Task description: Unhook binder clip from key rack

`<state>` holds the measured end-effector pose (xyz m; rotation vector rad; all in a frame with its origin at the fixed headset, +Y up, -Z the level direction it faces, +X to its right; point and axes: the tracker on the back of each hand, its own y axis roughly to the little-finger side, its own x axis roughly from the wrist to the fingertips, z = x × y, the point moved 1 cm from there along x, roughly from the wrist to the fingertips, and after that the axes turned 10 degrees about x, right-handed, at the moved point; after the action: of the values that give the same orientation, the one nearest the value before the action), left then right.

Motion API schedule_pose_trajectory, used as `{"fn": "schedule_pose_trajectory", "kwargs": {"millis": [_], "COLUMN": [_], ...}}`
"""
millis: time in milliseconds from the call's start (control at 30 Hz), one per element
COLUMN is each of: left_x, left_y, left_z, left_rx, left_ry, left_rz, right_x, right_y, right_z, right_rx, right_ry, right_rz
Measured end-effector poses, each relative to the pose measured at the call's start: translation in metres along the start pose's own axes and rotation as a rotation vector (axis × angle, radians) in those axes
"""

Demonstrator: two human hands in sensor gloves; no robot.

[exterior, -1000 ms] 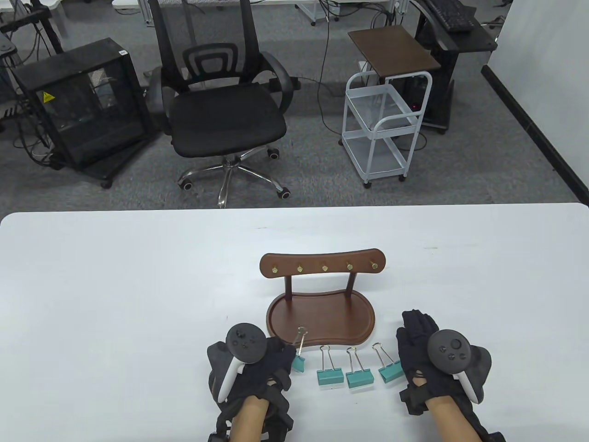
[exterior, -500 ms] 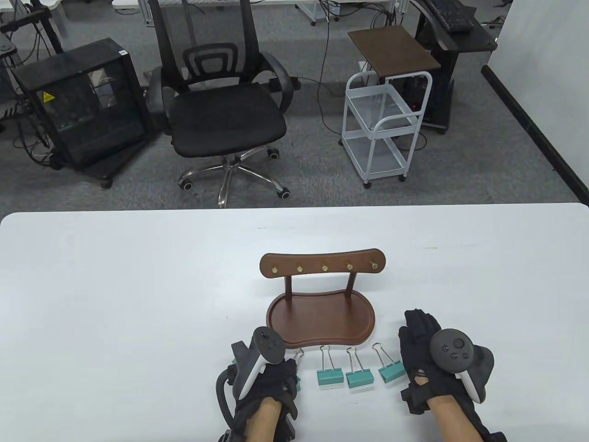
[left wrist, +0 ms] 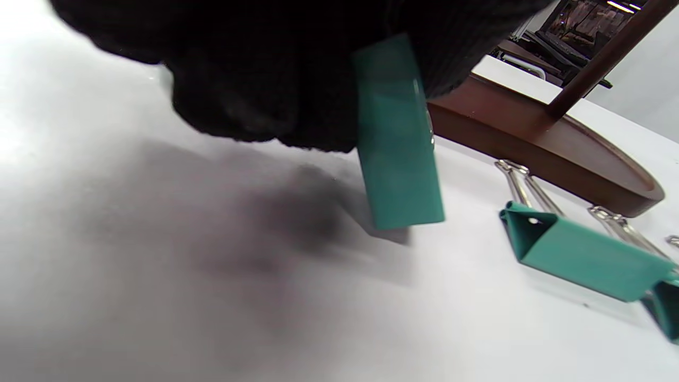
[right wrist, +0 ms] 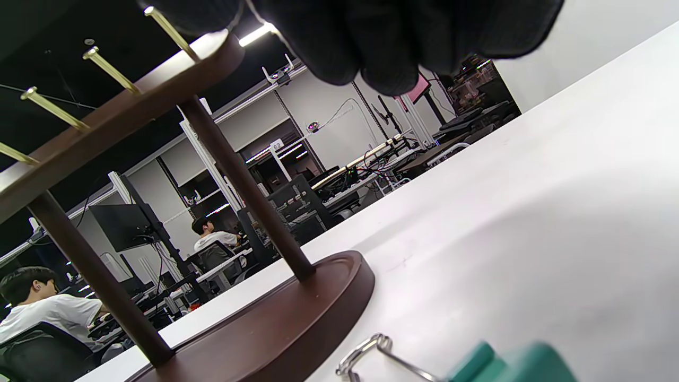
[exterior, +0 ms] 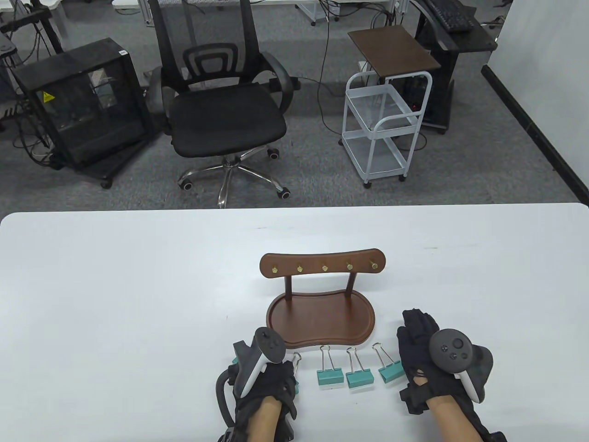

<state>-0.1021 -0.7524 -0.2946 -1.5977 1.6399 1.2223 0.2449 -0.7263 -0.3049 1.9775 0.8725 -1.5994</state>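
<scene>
The brown wooden key rack (exterior: 322, 267) stands mid-table with its brass hooks (right wrist: 111, 69) bare. My left hand (exterior: 287, 375) grips a teal binder clip (left wrist: 399, 138) at the left end of a row in front of the rack's tray (exterior: 320, 317). The clip's lower edge is at or just above the table, and its wire handle (exterior: 297, 359) sticks out past my fingers. Three more teal clips (exterior: 330, 377), (exterior: 359, 378), (exterior: 391, 371) lie flat in that row. My right hand (exterior: 416, 320) rests open and empty on the table, right of the row.
The white table (exterior: 138, 299) reaches well to the left, right and behind the rack. The rack's base (left wrist: 530, 143) lies close beyond the held clip. An office chair (exterior: 221, 110) and a white cart (exterior: 386, 129) stand on the floor beyond the table's far edge.
My left hand turned at the wrist and brought the clip down from the tray's front edge to the left end of the row. My right hand has barely moved.
</scene>
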Motion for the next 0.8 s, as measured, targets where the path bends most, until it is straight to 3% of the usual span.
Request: {"fn": "schedule_pose_trajectory", "kwargs": {"millis": [433, 800], "left_x": [-0.004, -0.006], "left_y": [-0.013, -0.017], "left_z": [0.001, 0.001], "left_rx": [0.228, 0.307], "left_ry": [-0.124, -0.167], "left_rz": [0.031, 0.050], "right_x": [0.000, 0.000], "right_y": [0.000, 0.000], "right_z": [0.000, 0.000], "right_rx": [-0.005, -0.004], "right_ry": [-0.004, -0.006], "right_rz": [0.006, 0.009]}}
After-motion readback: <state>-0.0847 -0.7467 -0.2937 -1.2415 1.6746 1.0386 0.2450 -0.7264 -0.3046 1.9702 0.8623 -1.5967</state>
